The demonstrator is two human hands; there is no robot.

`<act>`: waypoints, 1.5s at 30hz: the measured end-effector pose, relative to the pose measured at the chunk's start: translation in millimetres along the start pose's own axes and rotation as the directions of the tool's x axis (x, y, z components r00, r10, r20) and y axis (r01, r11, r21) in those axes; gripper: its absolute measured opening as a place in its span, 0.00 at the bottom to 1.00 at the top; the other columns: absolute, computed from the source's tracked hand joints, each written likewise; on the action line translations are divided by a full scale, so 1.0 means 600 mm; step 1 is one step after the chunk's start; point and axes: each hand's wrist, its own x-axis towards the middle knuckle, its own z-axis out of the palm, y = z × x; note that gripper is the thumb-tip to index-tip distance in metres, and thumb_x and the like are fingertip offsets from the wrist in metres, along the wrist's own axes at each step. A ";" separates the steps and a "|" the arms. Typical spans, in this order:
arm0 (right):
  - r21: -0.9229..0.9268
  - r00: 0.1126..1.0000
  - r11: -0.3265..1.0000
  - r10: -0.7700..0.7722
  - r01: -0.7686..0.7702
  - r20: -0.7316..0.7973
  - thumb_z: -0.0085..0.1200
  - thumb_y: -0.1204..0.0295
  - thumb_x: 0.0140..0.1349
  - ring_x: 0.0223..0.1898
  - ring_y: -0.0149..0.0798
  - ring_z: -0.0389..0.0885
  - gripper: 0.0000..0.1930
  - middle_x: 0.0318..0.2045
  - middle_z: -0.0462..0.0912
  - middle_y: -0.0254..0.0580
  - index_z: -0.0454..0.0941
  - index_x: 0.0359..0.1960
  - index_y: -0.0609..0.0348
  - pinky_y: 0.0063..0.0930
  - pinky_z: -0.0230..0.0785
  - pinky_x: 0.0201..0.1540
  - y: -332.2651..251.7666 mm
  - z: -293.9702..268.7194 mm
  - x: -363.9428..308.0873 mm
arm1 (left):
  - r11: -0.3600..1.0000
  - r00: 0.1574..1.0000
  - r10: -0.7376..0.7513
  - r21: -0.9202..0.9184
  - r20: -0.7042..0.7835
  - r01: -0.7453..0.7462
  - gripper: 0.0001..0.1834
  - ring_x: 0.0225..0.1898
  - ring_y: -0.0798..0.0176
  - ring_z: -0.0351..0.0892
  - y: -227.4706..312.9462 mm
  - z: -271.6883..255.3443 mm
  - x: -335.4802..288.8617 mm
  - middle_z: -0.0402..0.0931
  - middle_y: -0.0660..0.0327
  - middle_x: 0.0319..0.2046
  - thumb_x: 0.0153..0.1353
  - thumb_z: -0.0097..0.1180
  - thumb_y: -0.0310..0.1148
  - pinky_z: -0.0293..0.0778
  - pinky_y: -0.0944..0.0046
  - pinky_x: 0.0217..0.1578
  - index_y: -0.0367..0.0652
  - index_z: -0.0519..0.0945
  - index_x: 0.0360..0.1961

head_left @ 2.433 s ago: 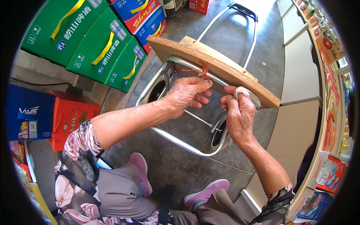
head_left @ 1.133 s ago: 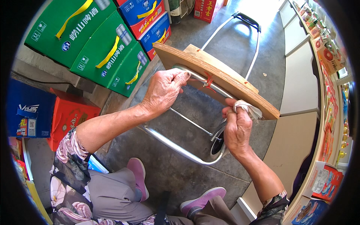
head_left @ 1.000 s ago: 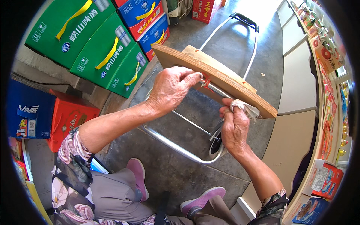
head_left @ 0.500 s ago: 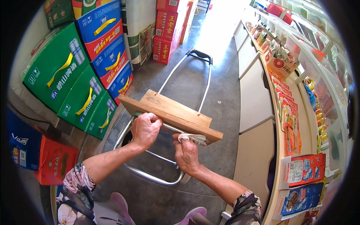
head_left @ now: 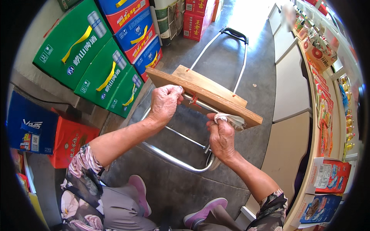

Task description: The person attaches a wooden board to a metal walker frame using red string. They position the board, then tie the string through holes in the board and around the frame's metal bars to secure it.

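So we've got a silver tube-frame cart (head_left: 169, 157), black handle (head_left: 234, 34) pointing away from us. There's a wooden board (head_left: 216, 100) slanting across it, left end farther off than the right, with a paler, shorter plank (head_left: 211, 86) along its far side. Red tie (head_left: 194, 100) is knotted round the tube by the board. Our off-white rag (head_left: 235, 121) is bunched at the board's right end, can't tell if they're touching.

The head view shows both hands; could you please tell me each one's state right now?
Left hand: curled at the metal bar; whether it grips anything cannot be told.
Right hand: closed, holding a white cloth.
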 end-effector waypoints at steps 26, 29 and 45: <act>0.313 0.924 0.927 0.289 -0.205 -0.251 0.43 0.78 0.58 0.20 0.24 0.71 0.10 0.20 0.76 0.37 0.76 0.38 0.66 0.18 0.64 0.23 -0.037 -0.193 0.006 | 0.977 0.983 0.095 0.172 0.159 -0.122 0.07 0.27 0.76 0.73 -0.031 -0.082 -0.005 0.77 0.64 0.25 0.59 0.51 0.25 0.69 0.75 0.25 0.37 0.79 0.36; 0.159 0.860 0.904 0.427 -0.398 -0.280 0.43 0.71 0.57 0.21 0.24 0.72 0.12 0.22 0.77 0.36 0.76 0.39 0.63 0.17 0.58 0.20 -0.016 -0.223 0.027 | 0.900 0.959 0.276 0.335 0.060 -0.280 0.07 0.31 0.73 0.75 -0.037 -0.104 0.024 0.78 0.63 0.29 0.59 0.50 0.24 0.72 0.71 0.33 0.35 0.78 0.37; 0.196 0.612 0.593 0.789 -0.781 0.054 0.41 0.69 0.61 0.23 0.26 0.72 0.09 0.24 0.74 0.32 0.73 0.29 0.58 0.21 0.54 0.21 0.067 -0.196 0.044 | 0.852 0.937 0.348 0.408 0.027 -0.328 0.10 0.37 0.73 0.76 -0.072 -0.137 0.075 0.79 0.62 0.36 0.60 0.53 0.25 0.72 0.73 0.39 0.37 0.79 0.43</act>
